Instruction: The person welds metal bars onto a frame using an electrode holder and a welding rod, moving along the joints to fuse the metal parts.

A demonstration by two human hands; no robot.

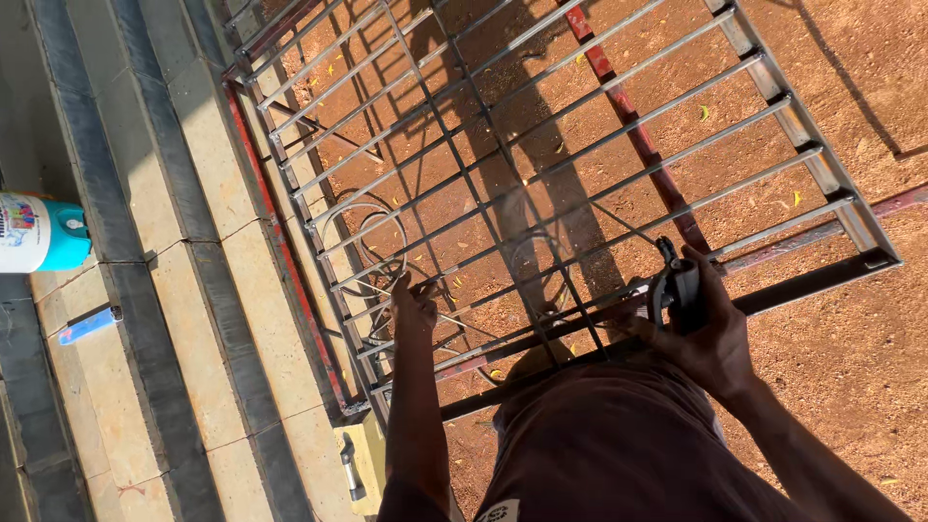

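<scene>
My right hand [710, 338] is closed round a black grinder [677, 290], gripping it from below so the tool stands just above my knuckles, its head pressed against the near edge of the grille [541, 164]. A thin cable runs up from the tool across the bars. My left hand [414, 302] is out ahead of my left arm, fingers curled down onto a bar of the grille near its left side, holding on there; it sits well apart from the grinder, with several bars between the two. Under that hand, through the bars, I can see curved scroll pieces of metal.

The grille lies flat over red dirt [851, 329], its long thin bars running away from me and to the right, crossed by a few darker ones. Its near frame rail is right in front of my shirt [619, 445]. A red-painted strip [633, 126] runs under the bars farther off.

Down by my left elbow a pale box with a handle [356, 464] rests at the corner of the grille. To the left are tiled steps [184, 290]. On them lie a small blue lighter-like thing [89, 325] and, farther up, a white and teal can [41, 232] on its side.
</scene>
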